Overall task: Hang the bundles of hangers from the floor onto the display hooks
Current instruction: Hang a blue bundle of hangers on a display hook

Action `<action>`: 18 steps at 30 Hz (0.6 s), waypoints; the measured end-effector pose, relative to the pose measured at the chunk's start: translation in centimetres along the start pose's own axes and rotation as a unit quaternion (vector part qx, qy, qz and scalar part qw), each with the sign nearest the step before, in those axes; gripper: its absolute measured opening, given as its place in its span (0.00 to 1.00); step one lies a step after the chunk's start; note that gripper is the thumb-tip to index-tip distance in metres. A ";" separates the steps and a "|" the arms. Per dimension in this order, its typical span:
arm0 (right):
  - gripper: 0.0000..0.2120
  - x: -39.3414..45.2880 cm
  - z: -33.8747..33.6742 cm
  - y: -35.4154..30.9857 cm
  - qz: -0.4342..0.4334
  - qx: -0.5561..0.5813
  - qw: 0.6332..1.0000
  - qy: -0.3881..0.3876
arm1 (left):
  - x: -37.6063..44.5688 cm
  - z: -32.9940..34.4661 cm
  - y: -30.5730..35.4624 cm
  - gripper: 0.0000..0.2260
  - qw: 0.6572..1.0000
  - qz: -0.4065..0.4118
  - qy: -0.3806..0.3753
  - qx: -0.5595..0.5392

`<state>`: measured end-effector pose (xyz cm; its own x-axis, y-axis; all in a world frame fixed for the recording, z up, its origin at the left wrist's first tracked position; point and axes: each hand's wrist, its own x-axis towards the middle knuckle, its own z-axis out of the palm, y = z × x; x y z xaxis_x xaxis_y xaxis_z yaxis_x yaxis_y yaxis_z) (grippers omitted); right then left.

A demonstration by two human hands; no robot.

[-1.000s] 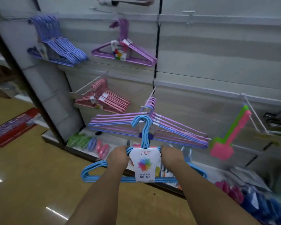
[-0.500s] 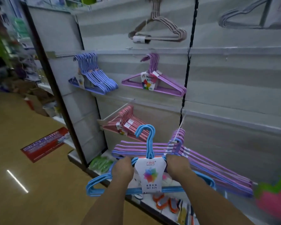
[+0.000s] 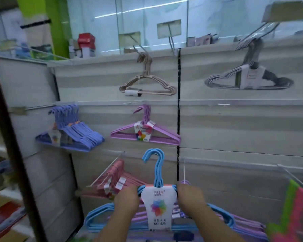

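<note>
I hold a bundle of light blue hangers [image 3: 157, 172] with a white label in front of the display wall. My left hand [image 3: 126, 200] grips its left shoulder and my right hand [image 3: 191, 198] grips its right shoulder. Its hooks point up and left, just below the purple bundle [image 3: 147, 135] hanging on the wall. A bare white display hook [image 3: 184, 172] sticks out just right of the blue hooks, above a lilac bundle [image 3: 243, 222] that hangs behind my right arm.
Other bundles hang on the slat wall: periwinkle [image 3: 73, 131] at left, pink [image 3: 115, 182] at lower left, beige wire [image 3: 147, 84] and grey [image 3: 248, 79] on top. A dark upright post [image 3: 12, 145] stands at left. A green and pink item [image 3: 292, 212] hangs at lower right.
The blue bundle has been lifted from the level of the lilac hangers toward the middle rows. The view has tilted up, and the top row and shelf top have come into sight.
</note>
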<state>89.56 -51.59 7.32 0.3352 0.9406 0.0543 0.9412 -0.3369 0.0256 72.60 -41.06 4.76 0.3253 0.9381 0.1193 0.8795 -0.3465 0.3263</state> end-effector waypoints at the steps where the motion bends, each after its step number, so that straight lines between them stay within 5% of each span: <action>1: 0.13 0.1 -0.6 0.1 0.010 -0.003 1.000 0.008 | 0.4 -0.5 0.4 0.12 1.000 0.011 0.001 -0.002; 11: 0.14 1.6 -4.4 0.0 0.046 -0.012 0.997 0.064 | 0.9 -5.1 1.9 0.14 0.999 0.038 0.003 -0.029; 18: 0.10 2.8 -4.1 -3.2 0.011 0.021 0.996 0.080 | 0.5 -5.4 -1.0 0.15 0.997 -0.017 0.057 -0.044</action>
<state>87.30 -48.01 11.52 0.3488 0.9126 0.2134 0.9354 -0.3530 -0.0198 70.03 -40.27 9.55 0.2503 0.9450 0.2106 0.8541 -0.3179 0.4115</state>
